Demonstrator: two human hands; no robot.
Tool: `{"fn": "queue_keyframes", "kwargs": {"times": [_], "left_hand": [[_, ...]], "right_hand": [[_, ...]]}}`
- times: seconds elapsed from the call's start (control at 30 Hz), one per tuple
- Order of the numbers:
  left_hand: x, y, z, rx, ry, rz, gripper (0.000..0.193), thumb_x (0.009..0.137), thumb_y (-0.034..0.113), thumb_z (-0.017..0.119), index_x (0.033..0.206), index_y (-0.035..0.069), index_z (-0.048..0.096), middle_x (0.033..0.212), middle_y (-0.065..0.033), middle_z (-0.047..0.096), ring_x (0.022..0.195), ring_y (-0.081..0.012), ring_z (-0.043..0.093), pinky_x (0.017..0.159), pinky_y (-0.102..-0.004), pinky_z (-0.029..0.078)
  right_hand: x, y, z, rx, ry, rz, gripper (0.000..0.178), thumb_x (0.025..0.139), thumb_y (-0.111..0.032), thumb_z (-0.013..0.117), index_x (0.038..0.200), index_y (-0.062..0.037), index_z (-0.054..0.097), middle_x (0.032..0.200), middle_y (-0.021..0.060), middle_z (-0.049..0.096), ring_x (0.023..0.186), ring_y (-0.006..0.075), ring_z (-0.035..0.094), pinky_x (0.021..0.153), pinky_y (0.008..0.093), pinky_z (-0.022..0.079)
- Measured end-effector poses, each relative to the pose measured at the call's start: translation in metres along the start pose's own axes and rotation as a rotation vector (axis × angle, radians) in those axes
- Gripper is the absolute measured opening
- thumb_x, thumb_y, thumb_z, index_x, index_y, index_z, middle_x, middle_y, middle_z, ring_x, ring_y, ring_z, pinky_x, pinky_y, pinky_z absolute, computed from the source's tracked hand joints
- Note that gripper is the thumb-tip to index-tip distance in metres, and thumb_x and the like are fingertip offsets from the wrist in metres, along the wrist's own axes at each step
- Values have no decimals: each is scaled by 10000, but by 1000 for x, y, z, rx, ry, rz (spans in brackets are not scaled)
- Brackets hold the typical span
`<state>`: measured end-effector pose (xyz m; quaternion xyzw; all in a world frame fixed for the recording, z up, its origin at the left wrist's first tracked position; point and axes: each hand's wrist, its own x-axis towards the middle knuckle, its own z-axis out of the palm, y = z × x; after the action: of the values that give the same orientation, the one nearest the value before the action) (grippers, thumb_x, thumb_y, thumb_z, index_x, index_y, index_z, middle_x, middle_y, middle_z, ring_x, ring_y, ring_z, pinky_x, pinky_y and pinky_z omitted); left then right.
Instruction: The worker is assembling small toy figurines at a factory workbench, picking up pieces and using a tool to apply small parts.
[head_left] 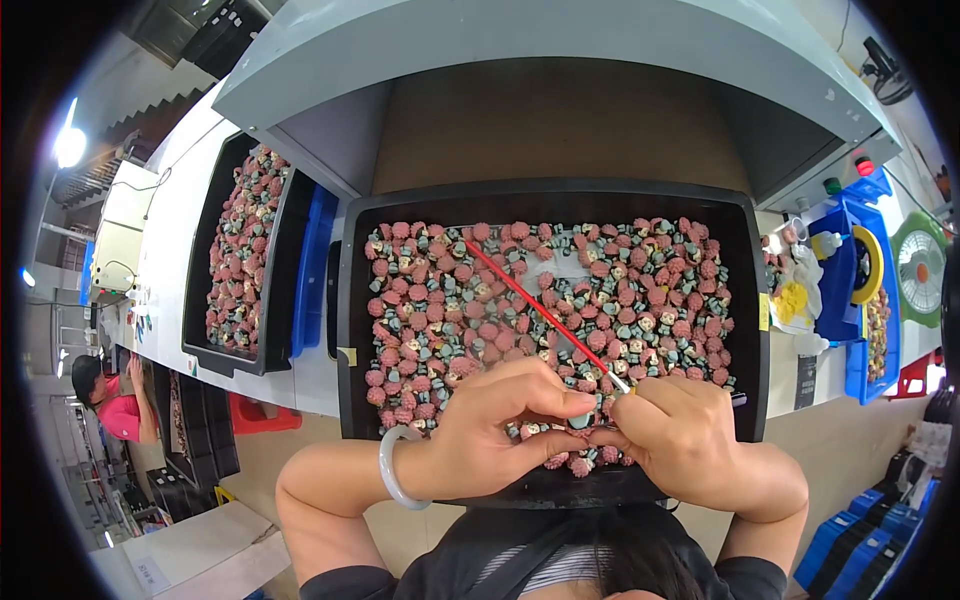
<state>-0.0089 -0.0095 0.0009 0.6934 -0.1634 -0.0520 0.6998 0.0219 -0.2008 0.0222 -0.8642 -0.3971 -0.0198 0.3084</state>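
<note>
My left hand [500, 425], with a pale bangle [398, 468] on its wrist, is closed in a pinch over the near edge of a black tray [752, 330]. Between its thumb and forefinger sits a small pink and teal figurine [579, 421], partly hidden by the fingers. My right hand [682, 432] is closed around a slim red-handled paintbrush [535, 305], near its silvery collar; the brush tip is hidden. The handle slants away to the far left over the tray. Right fingertips meet the figurine beside the left thumb. Many similar figurines [430, 315] fill the tray.
A grey hood-like cabinet [560, 45] arches behind the tray. A second black tray [270, 290] of figurines stands left, beside a blue bin [316, 270]. Blue bins [840, 290], a yellow ring [868, 265] and a green fan [918, 265] are right. Another person [118, 400] sits far left.
</note>
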Motion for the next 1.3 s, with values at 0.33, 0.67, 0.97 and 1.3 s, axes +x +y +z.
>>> {"fn": "queue_keyframes", "kwargs": {"times": [0.33,0.67,0.97,1.3], "left_hand": [[0,-5,-4,123,-42,56,311,631,-90,694,903,27,600,822,-101,591,762,-156,579,664,-252,485],[-2,-4,-2,36,-4,-38,305,626,-87,702,889,30,600,814,-94,575,779,-147,580,700,-257,488],[-1,-2,0,17,15,-48,317,634,-84,698,911,30,597,818,-96,571,779,-150,576,714,-267,488],[1,1,1,-200,-14,-162,372,669,-28,700,1019,-13,577,889,-84,514,765,-110,553,691,-225,521]], "right_hand": [[1,6,6,72,-18,76,299,647,-213,693,602,-64,438,530,49,399,422,224,447,364,328,327],[1,7,5,62,-42,25,287,667,-214,683,614,-50,452,536,61,429,441,250,469,371,339,338],[1,11,4,94,-87,32,222,714,-215,646,668,-68,486,569,50,486,470,222,530,382,323,403],[1,15,5,155,-70,22,276,669,-241,672,648,-52,472,552,60,429,451,249,468,395,341,351]]}}
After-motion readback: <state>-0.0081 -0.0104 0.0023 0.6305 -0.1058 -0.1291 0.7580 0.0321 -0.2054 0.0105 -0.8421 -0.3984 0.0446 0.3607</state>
